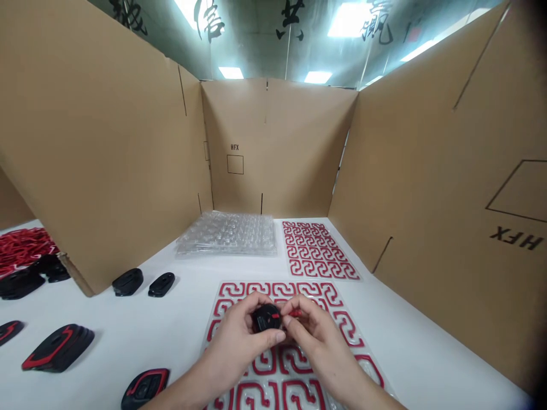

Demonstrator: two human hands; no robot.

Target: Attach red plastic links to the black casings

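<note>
Black plastic shell [265, 319]: one, in the head view, is gripped between the thumb and curled fingers of the left hand [250, 327], above the near tray of red strips [294, 389]. The right hand [310, 327], close against it, pinches one thin red strip [294, 313] in its fingertips; how far the strip reaches onto the shell is hidden.

Two trays hold S-curved red pieces in rows: the near one under the hands, and the far tray [318, 250] behind it. Beside the far tray lies one pile of clear blister sheets [228, 234], its layers too merged to count. To the left are two plain black pieces [145, 283], two red-trimmed stacks [57, 348], and one red-trimmed piece [9, 330] cut off by the frame edge. Further left, a heap of red strips [25, 247] sits behind dark pieces [21, 283], overlapping and uncountable.

The tabletop [183, 324] is smooth and white. Brown cardboard panels [282, 148] enclose it left, right and back, with "HFX" printed on two. Above them, glass [265, 51] carries large dark characters, with bright rectangular ceiling lights [348, 20] showing.
</note>
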